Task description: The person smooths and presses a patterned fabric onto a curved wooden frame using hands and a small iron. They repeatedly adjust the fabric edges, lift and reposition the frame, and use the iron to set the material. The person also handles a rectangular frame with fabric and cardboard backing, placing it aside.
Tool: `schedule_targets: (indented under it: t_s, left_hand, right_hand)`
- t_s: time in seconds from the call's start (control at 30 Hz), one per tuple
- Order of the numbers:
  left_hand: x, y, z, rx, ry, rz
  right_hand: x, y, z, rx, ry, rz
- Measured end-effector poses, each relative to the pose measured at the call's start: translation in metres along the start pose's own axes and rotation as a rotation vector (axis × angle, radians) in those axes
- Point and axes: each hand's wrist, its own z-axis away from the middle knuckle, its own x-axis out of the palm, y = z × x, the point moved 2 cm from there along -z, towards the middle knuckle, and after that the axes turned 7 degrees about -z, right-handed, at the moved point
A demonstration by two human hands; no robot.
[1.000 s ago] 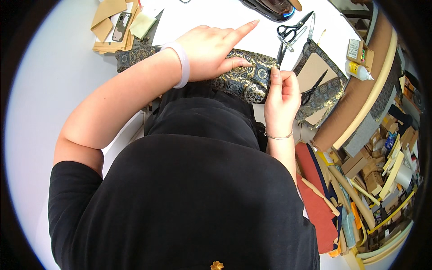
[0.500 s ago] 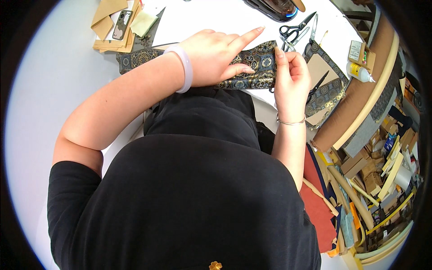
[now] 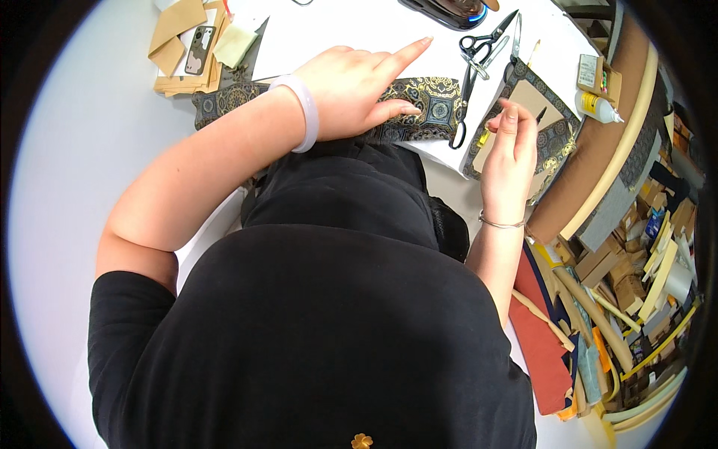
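My left hand [image 3: 351,93], fingers spread and index finger stretched out, lies on a dark blue and gold brocade strip [image 3: 437,101] at the table's near edge. Apart from the strip, my right hand [image 3: 512,153] is held with its fingers bent in toward the thumb; I cannot make out what they hold, if anything. Beneath it lies a second brocade piece [image 3: 562,140] with a tan card panel [image 3: 532,91] on it. A dark pointed tip and a small yellow patch show beside the fingers. Black-handled scissors [image 3: 458,137] lie between the strip and that piece.
Large shears [image 3: 490,36] and other metal tools lie at the back right. A white bottle [image 3: 598,107] and small box [image 3: 588,69] stand by a brown roll [image 3: 572,191]. At the back left are brown envelopes [image 3: 177,31] and a phone [image 3: 199,50]. Offcuts crowd the right side.
My right hand has let go of the strip's right end and moved right and down, over the second brocade piece. The strip's end now lies flatter. My left hand stays nearly still.
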Motion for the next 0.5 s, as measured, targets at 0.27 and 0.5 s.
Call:
schedule_targets:
  t_s: [0.27,0.5]
  left_hand:
    - [0.001,-0.003,-0.003,0.034,0.035,-0.003]
    - [0.0,-0.003,-0.002,0.031,0.037,0.022]
  right_hand:
    - [0.008,0.003,0.018,0.043,-0.378,-0.134]
    - [0.007,0.002,0.012,-0.073,-0.46,-0.261]
